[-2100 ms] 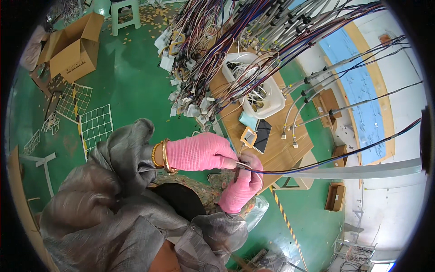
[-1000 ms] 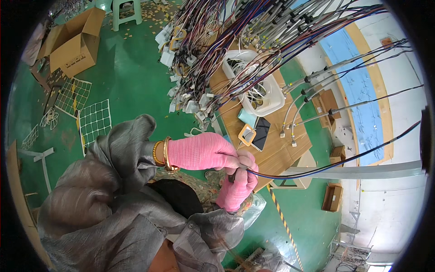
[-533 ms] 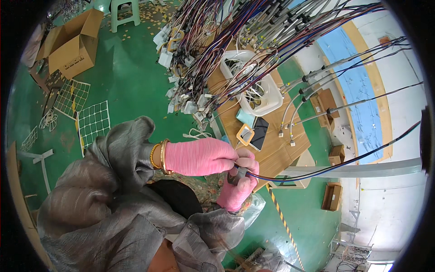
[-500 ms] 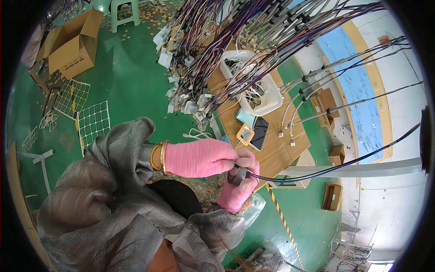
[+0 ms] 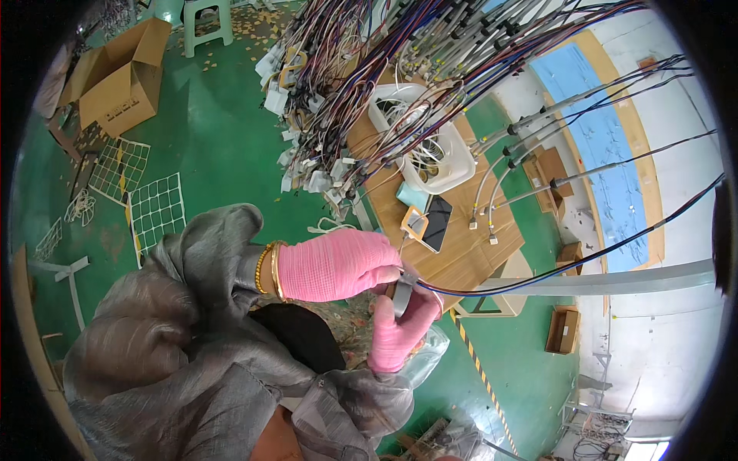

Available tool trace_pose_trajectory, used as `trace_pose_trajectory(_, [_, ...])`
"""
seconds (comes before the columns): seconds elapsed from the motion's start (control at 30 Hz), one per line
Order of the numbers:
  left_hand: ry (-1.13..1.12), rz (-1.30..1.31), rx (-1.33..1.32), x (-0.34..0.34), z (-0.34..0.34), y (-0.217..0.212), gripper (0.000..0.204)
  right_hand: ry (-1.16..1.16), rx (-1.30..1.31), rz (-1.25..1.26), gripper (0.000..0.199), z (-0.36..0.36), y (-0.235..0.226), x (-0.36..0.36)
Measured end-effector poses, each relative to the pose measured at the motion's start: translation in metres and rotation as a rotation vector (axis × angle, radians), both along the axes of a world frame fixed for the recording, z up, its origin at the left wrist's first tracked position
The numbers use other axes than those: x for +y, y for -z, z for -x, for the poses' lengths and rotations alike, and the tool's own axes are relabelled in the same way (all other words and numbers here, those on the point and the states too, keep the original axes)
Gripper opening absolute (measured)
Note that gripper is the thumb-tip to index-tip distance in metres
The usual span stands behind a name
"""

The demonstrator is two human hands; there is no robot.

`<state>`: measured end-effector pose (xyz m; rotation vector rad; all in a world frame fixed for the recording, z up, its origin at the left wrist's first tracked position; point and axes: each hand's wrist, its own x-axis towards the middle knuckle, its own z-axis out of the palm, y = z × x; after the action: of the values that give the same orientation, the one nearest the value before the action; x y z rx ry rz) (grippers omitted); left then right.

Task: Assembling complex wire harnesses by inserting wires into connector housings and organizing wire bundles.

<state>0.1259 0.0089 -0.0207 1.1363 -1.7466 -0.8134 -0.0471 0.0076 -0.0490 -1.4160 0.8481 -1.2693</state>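
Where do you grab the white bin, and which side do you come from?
I'd take the bin by its rim at the near right corner, coming from the person's right. It stands upright and open on the table, so that edge is easy to pinch. Hanging wires cross the view of its far part, so this corner looks freest.

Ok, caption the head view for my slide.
Pink-gloved left hand and right hand close together at wires, white bin on the table.

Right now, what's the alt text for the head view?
Pink-gloved left hand and right hand are close together at the near end of a wire bundle, a small grey item in the right. Beyond, a brown table bears a white bin; a cable mass fills the top.
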Motion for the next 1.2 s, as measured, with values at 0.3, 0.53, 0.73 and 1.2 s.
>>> trace_pose_trajectory(0.3, [-0.232, 0.145, -0.187, 0.0, 0.012, 0.003, 0.012, 0.379, 0.407, 0.311, 0.029, -0.004, 0.002, 0.02])
trace_pose_trajectory(0.53, [-0.193, 0.304, -0.563, -0.003, 0.008, -0.006, 0.011, 0.267, 0.407, 0.269, 0.042, 0.003, -0.054, 0.017])
trace_pose_trajectory(0.73, [-0.044, 0.322, -0.673, -0.001, 0.002, -0.012, 0.012, 0.145, 0.067, -0.084, 0.042, -0.015, -0.087, -0.007])
trace_pose_trajectory(1.2, [0.225, -0.18, 0.115, -0.002, -0.01, -0.022, 0.02, 0.22, 0.313, 0.035, 0.028, 0.009, -0.001, 0.014])
